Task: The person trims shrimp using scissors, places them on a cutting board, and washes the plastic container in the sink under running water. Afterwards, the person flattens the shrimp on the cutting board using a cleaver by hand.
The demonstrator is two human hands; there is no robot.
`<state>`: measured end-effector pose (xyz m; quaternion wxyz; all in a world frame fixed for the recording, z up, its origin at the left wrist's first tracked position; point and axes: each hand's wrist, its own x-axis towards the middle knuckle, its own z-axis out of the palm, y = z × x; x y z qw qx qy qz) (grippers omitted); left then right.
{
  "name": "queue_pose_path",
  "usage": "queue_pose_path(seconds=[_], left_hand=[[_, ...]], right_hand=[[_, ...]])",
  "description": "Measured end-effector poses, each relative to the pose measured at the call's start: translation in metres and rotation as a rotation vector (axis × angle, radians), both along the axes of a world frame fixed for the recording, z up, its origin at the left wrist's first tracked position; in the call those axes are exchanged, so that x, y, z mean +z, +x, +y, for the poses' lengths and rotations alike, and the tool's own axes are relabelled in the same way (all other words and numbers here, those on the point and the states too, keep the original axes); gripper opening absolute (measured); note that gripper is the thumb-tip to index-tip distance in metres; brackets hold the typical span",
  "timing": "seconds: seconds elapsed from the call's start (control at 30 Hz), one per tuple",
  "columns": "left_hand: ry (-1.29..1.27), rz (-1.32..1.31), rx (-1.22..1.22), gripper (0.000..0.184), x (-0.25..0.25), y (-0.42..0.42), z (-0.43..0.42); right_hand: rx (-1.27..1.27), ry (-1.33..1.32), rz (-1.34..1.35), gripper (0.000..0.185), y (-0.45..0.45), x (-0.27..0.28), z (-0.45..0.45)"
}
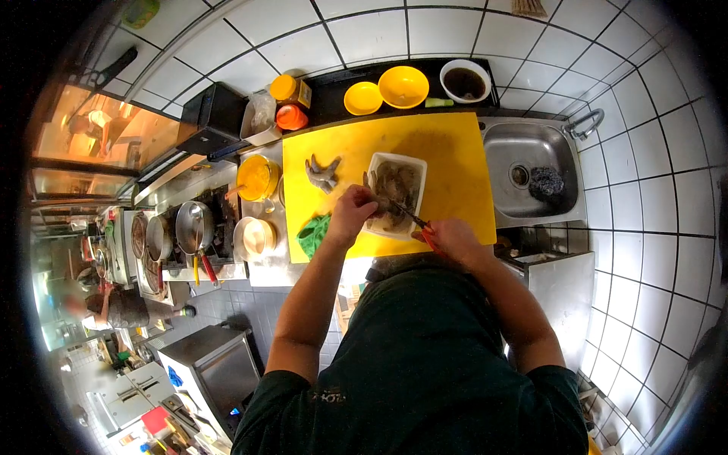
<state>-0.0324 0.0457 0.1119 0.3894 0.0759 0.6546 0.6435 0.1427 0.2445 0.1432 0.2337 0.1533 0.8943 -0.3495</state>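
My left hand point(353, 213) pinches a grey raw shrimp point(384, 205) over the near left part of a white tub point(424, 176). Red-handled scissors point(430, 236) are gripped in my right hand point(456, 240), their dark blades pointing left to the held shrimp. Whether the blades are touching it is too small to tell. More grey shrimp point(397, 180) fill the tub, which stands on a yellow cutting board point(458, 155). Several shrimp point(322, 174) lie in a small heap on the board's left side. A green cloth point(312, 236) is bunched at the board's near left corner, beside my left forearm.
Right of the board is a steel sink point(500, 199) with a dark scourer point(546, 182). Yellow bowls point(403, 86) and a white bowl of dark liquid point(464, 82) line the back ledge. Pans point(194, 226) sit on the stove at left. Another person point(125, 306) stands far left.
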Motion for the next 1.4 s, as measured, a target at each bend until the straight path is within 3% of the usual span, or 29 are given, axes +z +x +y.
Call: queue_pose_path(seconds=[0.27, 0.47, 0.77, 0.97, 1.07, 1.27, 1.4], left_hand=[[0.277, -0.008, 0.070, 0.021, -0.013, -0.002, -0.006], [0.327, -0.043, 0.021, 0.023, -0.003, 0.003, -0.001], [0.211, 0.059, -0.006, 0.023, -0.009, 0.001, 0.000], [0.246, 0.008, 0.061, 0.023, -0.018, 0.000, 0.002], [0.205, 0.034, 0.066, 0.023, -0.016, 0.001, 0.004], [0.069, 0.161, 0.013, 0.022, -0.009, 0.004, 0.006], [-0.033, 0.293, 0.106, 0.016, -0.007, -0.002, 0.004]], right_hand=[[-0.077, -0.310, -0.012, 0.066, 0.005, -0.010, 0.001], [-0.031, -0.271, 0.054, 0.059, 0.003, 0.002, -0.003], [-0.056, -0.145, 0.067, 0.059, -0.002, 0.008, -0.004], [-0.072, -0.177, 0.074, 0.053, -0.002, 0.011, -0.004], [-0.145, -0.257, -0.059, 0.051, -0.001, 0.011, -0.007], [-0.147, -0.324, 0.074, 0.050, -0.001, -0.021, -0.009], [-0.208, -0.369, -0.070, 0.061, -0.005, -0.017, -0.010]])
